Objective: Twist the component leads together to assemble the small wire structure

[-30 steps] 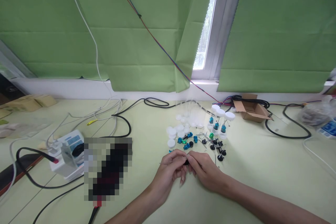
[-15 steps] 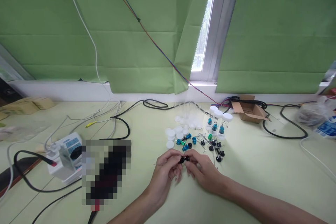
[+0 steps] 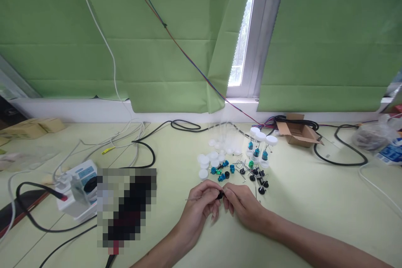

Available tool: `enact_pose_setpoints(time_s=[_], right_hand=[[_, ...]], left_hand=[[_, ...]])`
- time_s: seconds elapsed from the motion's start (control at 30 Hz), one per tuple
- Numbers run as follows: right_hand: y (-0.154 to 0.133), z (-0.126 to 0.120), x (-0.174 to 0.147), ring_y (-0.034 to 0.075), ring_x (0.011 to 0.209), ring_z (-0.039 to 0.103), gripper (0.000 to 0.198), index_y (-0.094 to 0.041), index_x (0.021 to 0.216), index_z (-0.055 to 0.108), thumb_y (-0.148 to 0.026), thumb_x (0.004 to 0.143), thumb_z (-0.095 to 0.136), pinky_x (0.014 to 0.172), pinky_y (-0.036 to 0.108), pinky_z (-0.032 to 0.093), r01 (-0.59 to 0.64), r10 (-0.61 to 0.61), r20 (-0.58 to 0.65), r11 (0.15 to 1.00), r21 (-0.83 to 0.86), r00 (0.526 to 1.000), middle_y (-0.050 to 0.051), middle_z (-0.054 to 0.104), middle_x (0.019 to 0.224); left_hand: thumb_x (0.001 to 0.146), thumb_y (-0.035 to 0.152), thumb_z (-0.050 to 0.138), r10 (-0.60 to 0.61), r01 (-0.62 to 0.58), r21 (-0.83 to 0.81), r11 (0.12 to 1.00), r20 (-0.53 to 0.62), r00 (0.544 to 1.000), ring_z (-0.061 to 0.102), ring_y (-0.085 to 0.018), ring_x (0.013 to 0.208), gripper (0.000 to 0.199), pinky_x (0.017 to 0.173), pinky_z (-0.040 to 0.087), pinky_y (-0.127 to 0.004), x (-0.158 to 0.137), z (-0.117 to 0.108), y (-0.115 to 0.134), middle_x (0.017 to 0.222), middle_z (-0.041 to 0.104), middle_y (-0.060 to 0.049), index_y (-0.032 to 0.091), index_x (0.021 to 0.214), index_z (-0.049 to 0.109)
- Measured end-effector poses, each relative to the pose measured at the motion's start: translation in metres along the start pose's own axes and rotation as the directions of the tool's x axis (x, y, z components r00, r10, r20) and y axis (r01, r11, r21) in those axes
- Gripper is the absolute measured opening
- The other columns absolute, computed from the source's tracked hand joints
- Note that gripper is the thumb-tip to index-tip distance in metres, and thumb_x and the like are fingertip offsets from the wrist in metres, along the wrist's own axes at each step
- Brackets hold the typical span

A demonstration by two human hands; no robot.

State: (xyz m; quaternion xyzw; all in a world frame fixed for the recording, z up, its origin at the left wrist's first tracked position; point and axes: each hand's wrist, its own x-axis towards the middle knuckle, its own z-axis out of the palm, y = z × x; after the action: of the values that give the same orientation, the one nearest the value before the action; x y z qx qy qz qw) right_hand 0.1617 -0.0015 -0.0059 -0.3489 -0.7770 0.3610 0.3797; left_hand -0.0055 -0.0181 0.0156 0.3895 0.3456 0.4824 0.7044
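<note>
My left hand (image 3: 201, 206) is closed around a small black part (image 3: 220, 194), held just above the table. A thin metal rod (image 3: 193, 198) sticks out leftward from the same hand. My right hand (image 3: 241, 205) pinches at the right side of the black part, its fingertips almost meeting those of the left. Fingers cover most of the piece. Just beyond the hands lie blue fittings (image 3: 222, 177), a green fitting (image 3: 219, 172), several black round pieces with pins (image 3: 261, 190) and thin bent metal rods (image 3: 243, 177).
White round caps (image 3: 203, 174) and clear tubes (image 3: 230, 138) stand behind the parts. Capped tubes with blue fittings inside (image 3: 256, 150) are at right. Farther back sits an open cardboard box (image 3: 298, 136). A white power strip (image 3: 77, 192) and black cables (image 3: 153, 155) occupy the left.
My right fingertips have moved closer to the left ones. Two black ends showed between the hands before; now less of the black part is visible. The table items stay put.
</note>
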Motion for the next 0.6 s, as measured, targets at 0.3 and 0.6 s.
enact_pose_setpoints(time_s=[0.3,0.6], right_hand=[[0.003,0.003,-0.004,0.012,0.056,0.05,0.027,-0.022,0.123,0.043,-0.021,0.096,0.043,0.056,0.023,0.04,-0.027,0.029,-0.017,0.994,0.108,0.999,-0.005,0.056,0.066],[0.003,0.002,-0.001,0.01,0.05,0.047,0.014,-0.02,0.098,0.051,-0.025,0.1,0.038,0.055,0.022,0.039,-0.028,0.031,-0.033,0.996,0.088,0.999,-0.006,0.051,0.059]], left_hand=[[0.085,0.02,0.06,0.05,-0.05,-0.005,0.999,-0.042,0.998,0.045,-0.008,0.047,0.008,0.045,0.036,-0.02,0.001,-0.002,0.015,0.057,0.055,0.001,0.016,0.087,0.067],[0.083,0.022,0.063,-0.003,0.003,-0.016,1.0,-0.02,1.0,0.044,-0.008,0.044,0.007,0.044,0.036,-0.02,0.002,-0.003,0.006,0.052,0.053,0.003,0.017,0.084,0.067]])
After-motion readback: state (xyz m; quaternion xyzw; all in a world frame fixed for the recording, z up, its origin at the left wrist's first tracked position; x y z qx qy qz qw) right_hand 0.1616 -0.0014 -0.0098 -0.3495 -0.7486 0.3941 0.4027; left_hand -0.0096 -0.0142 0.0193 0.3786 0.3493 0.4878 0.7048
